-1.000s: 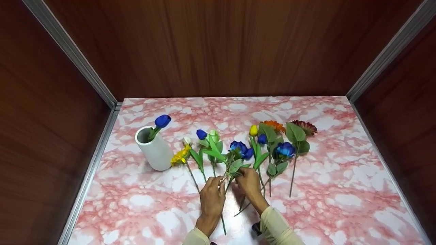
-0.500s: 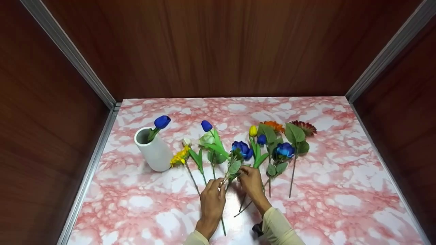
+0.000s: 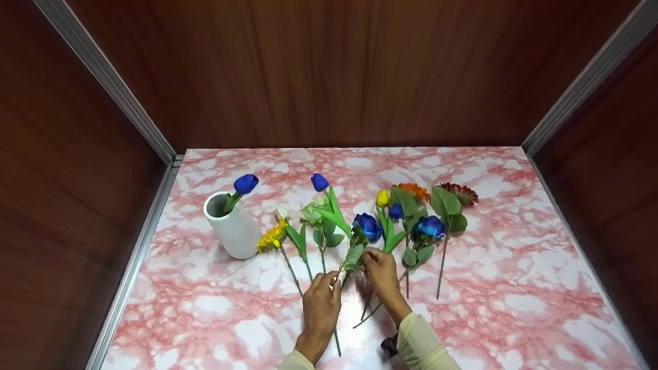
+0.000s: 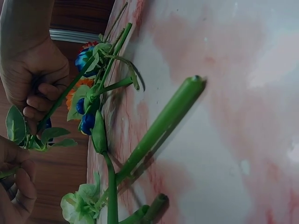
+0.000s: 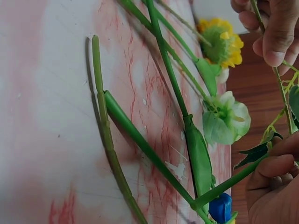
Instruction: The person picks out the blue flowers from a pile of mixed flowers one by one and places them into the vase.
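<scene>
In the head view my left hand pinches the thin leafy stem of a blue rose, whose bloom points away from me. Close by on the right, my right hand has its fingers curled at the rose's leaves. A smooth green stem passes through those right fingers in the left wrist view. It seems to belong to the blue tulip, though the hand hides the join. The right wrist view shows the rose stem running from the left fingers towards the right ones.
A white vase with one blue tulip stands at the left. Around the hands lie a yellow flower, a pale green flower, a yellow tulip, another blue rose, an orange flower and a dark red flower.
The blue tulip's head has swung up and to the right, uncovering more of the pale green flower. The blue rose and my right hand have shifted slightly right; my left hand stays almost still.
</scene>
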`<state>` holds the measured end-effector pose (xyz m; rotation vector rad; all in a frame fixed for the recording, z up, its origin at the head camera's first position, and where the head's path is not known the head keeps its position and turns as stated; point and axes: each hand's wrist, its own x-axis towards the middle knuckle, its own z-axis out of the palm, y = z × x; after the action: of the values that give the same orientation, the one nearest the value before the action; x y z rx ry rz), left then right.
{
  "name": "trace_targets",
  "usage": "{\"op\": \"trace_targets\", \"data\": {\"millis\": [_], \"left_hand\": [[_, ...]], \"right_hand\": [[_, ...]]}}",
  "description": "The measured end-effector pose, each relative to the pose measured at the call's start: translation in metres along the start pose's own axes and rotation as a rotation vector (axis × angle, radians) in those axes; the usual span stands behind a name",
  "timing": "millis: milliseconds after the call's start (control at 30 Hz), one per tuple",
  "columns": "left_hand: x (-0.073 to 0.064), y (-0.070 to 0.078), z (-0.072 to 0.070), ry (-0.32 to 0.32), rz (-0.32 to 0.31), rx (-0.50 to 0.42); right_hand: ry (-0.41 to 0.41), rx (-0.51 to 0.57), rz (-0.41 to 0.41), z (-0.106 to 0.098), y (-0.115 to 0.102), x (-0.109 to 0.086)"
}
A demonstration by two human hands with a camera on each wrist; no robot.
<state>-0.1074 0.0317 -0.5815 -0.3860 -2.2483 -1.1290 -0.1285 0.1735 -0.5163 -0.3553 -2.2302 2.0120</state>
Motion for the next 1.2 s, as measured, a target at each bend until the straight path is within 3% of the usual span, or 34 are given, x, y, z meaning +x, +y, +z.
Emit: {"op": "trace_targets", "data": {"millis": [200, 400, 600, 767, 867, 1033, 1200], "left_hand": [[-0.001, -0.001, 0.000, -0.008, 0.000, -0.008], [0.001, -0.001, -0.001, -0.035, -0.011, -0.017], [0.002, 0.000, -0.004, -0.092, -0.112, -0.076], [0.001, 0.000, -0.005, -0.102, -0.144, -0.104], [0.000, 0.000, -0.005, -0.104, -0.145, -0.107], [0.001, -0.001, -0.005, -0.097, -0.147, -0.096], [0.001, -0.002, -0.005, -0.081, -0.140, -0.083]], "right_hand": [[-0.010, 0.029, -0.016, 0.000, 0.002, 0.000], [-0.010, -0.051, -0.027, 0.001, 0.000, 0.001], [-0.025, -0.104, -0.070, 0.002, 0.003, -0.001], [-0.024, -0.124, -0.051, 0.004, 0.036, 0.008], [0.001, -0.165, -0.044, 0.006, 0.049, 0.011], [0.030, -0.241, -0.043, 0.006, 0.052, 0.010], [0.044, -0.387, -0.042, 0.005, 0.053, 0.008]]}}
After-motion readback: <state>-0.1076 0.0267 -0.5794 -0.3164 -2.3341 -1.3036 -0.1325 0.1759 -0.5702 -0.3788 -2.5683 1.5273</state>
